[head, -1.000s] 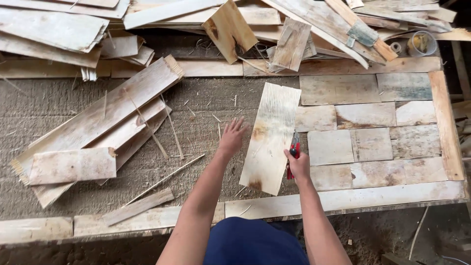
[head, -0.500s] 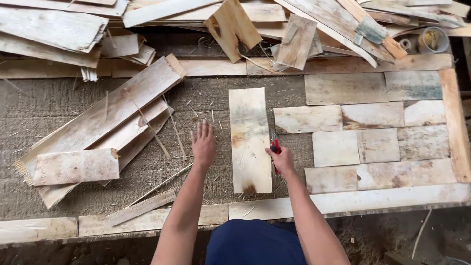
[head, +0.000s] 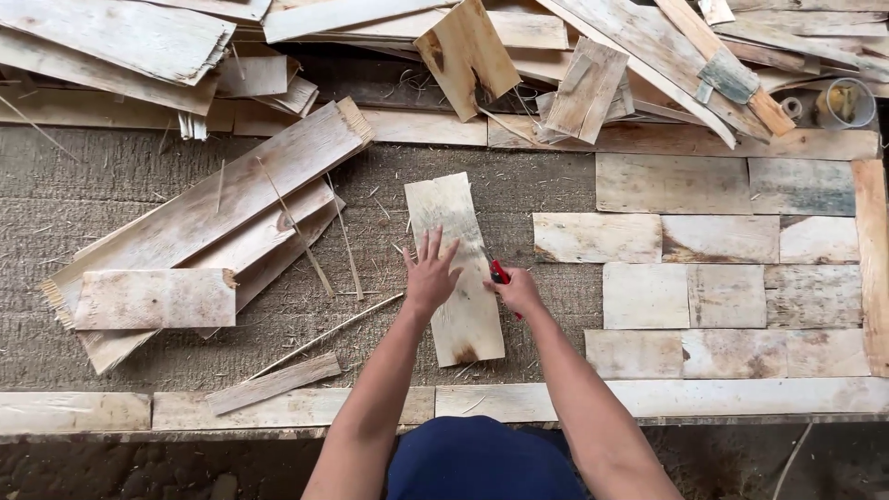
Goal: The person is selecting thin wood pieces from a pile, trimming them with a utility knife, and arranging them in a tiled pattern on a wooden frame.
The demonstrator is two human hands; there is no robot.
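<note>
A pale wooden board (head: pixel 452 213) lies lengthwise on the fibrous mat (head: pixel 139 185) in front of me. My left hand (head: pixel 431 273) rests flat on the board's middle with fingers spread. My right hand (head: pixel 517 290) is at the board's right edge, closed around a small red-handled tool (head: pixel 500 273) whose tip touches that edge. To the right, several flat wood pieces (head: pixel 718 241) lie fitted together in rows.
A stack of long boards (head: pixel 204 222) lies on the mat at the left. More planks and offcuts (head: pixel 468 51) are heaped along the far side. Thin slats (head: pixel 278 381) and splinters are scattered near the front rail (head: pixel 74 409). A small round container (head: pixel 845 100) sits far right.
The board was turned from a slant to lie straight and slid left. My left hand went from the mat beside it onto its top. My right hand followed with the red tool.
</note>
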